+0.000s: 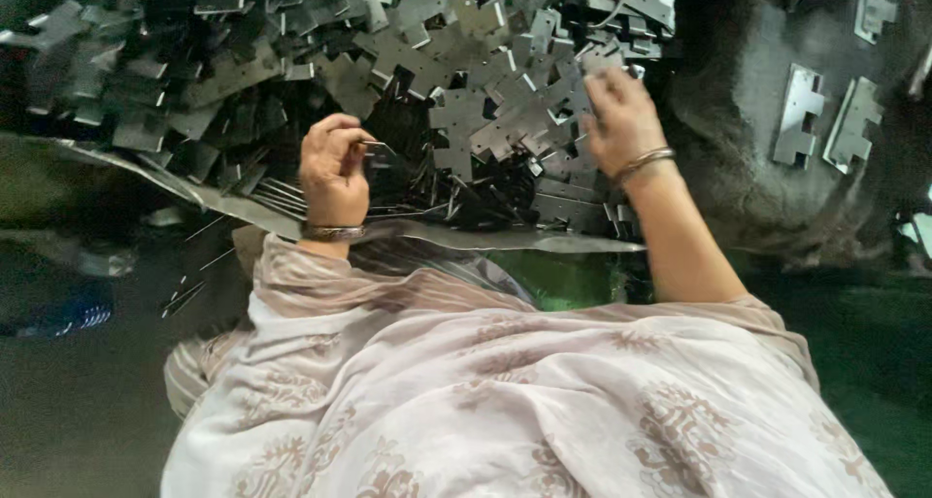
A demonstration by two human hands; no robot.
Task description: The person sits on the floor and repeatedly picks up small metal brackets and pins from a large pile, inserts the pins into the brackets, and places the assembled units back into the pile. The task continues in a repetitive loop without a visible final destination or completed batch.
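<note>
A large heap of flat grey stamped metal plates point(485, 100) with notched outlines fills the upper middle. My left hand point(333, 173), with a bangle at the wrist, is closed and pinches a small thin metal piece point(377, 149) at the heap's near left edge. My right hand point(621, 119), also with a bangle, rests on the right side of the heap with its fingertips on a plate point(578, 79). Motion blur hides whether those fingers grip it.
A wide thin metal sheet point(466, 234) lies under the heap along its near edge. A few loose plates point(825, 119) lie on the dark surface at the right. Thin metal strips point(184, 294) are scattered at the left. My patterned light garment point(505, 391) fills the bottom.
</note>
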